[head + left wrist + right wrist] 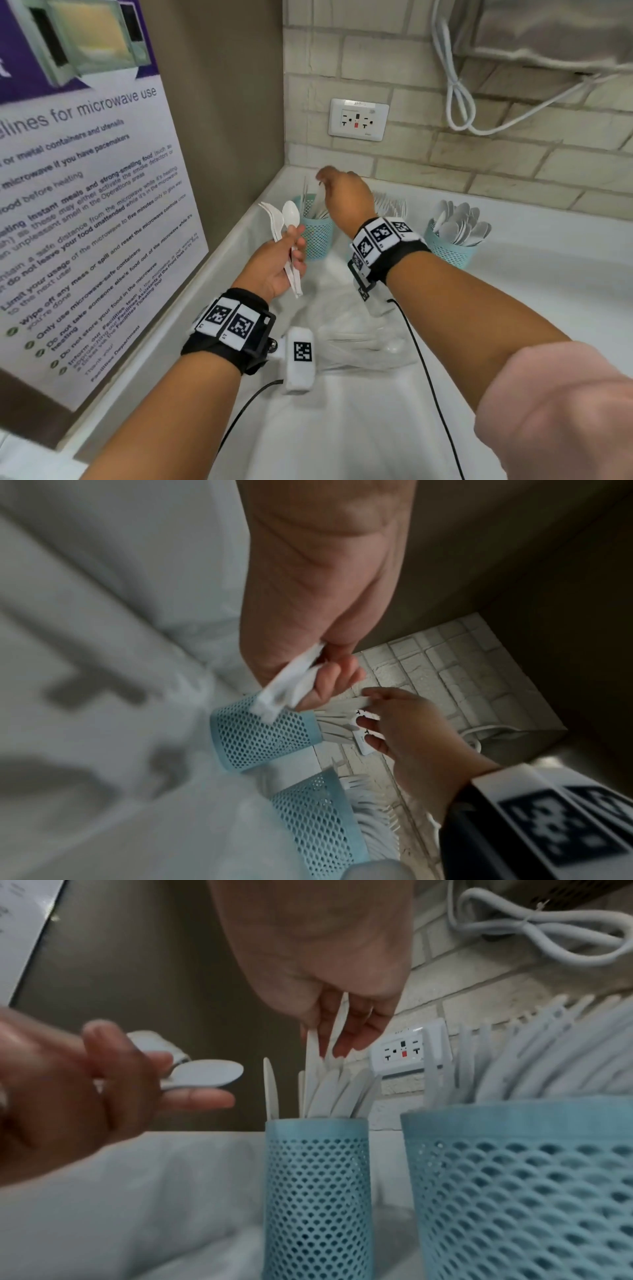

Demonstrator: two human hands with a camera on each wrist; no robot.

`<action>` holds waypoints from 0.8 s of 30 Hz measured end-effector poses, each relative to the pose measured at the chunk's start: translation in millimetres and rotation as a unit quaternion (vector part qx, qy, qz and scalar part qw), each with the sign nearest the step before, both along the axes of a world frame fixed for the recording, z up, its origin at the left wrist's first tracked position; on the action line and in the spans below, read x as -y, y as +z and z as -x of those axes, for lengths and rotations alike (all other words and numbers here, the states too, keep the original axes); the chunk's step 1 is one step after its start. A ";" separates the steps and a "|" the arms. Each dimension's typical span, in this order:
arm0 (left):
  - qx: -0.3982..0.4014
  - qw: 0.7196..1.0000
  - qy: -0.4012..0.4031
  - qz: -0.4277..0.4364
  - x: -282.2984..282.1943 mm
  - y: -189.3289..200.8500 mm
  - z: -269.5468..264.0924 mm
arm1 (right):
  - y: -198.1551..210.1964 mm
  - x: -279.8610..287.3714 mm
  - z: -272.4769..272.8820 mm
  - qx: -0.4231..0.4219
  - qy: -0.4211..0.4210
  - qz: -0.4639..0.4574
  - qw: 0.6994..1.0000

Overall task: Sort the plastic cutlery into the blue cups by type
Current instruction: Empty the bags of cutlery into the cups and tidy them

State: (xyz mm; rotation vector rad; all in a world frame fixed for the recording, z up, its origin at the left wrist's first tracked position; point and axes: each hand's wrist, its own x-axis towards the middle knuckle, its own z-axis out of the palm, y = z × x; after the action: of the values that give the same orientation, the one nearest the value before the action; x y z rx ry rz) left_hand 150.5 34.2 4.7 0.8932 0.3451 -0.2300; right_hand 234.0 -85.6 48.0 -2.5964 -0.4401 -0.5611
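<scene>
The left hand (pixel 274 263) grips a bunch (pixel 286 236) of spoon and forks by the handles beside the knife cup (pixel 316 1191); the right hand (pixel 329 969) pinches a knife (pixel 337 1026) over it; light, stiff, slick plastic, best held mid-handle.

Bg only: microwave-use poster (pixel 85 205) fills left of frame, purple header w/ microwave pic, on brown wall panel (pixel 236 102). Cream tile backsplash (pixel 496 150) across top right. White duplex outlet (pixel 358 119) upper center on the tile, red btn in the middle. White cord (pixel 459 99) looped, hangs upper right below a steel appliance (pixel 555 31). White countertop (pixel 513 291) runs lower right. Clear plastic bag (pixel 359 329) crumpled at center-bottom, contents too blurry to call.
</scene>
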 end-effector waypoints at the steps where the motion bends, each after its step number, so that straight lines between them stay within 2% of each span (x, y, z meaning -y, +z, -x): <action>1: 0.002 1.000 -0.006 -0.001 0.3 -0.5 0.5 | -5.5 -1.1 -1.0 -0.009 -0.001 0.040 0.999; 3: 0.003 1.000 -0.020 -0.006 1.3 -0.6 1.4 | -11.4 -1.7 -2.2 -0.026 -0.003 0.090 0.996; 6: 0.016 0.998 -0.063 0.002 1.2 1.0 3.8 | -8.2 -0.6 0.2 -0.033 -0.003 0.107 0.994; 11: 0.045 0.987 -0.142 0.063 1.8 4.4 5.9 | 0.0 8.2 21.3 0.041 -0.027 -0.011 0.999; 13: 0.052 0.982 -0.164 0.082 4.0 4.9 6.6 | 0.1 13.2 32.4 0.042 -0.027 -0.055 0.997; 16: 0.056 0.975 -0.194 0.097 13.4 6.1 9.1 | -1.8 20.5 46.7 -0.038 -0.025 -0.089 0.995; 19: 0.045 0.972 -0.209 0.099 26.6 7.9 11.6 | -5.0 32.1 55.6 -0.179 -0.016 -0.076 0.981; 21: 0.044 0.971 -0.219 0.083 34.3 8.2 12.3 | -8.2 42.0 60.1 -0.230 0.015 -0.138 0.963; 24: 0.047 0.973 -0.221 0.049 43.5 6.9 13.3 | -11.2 58.3 66.9 -0.233 0.022 -0.272 0.933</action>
State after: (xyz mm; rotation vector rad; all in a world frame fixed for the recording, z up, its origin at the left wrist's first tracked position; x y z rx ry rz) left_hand 137.2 -9.2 11.6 0.8721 0.0414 -0.6096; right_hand 167.1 -143.9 36.9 -2.0768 -0.1511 -0.0215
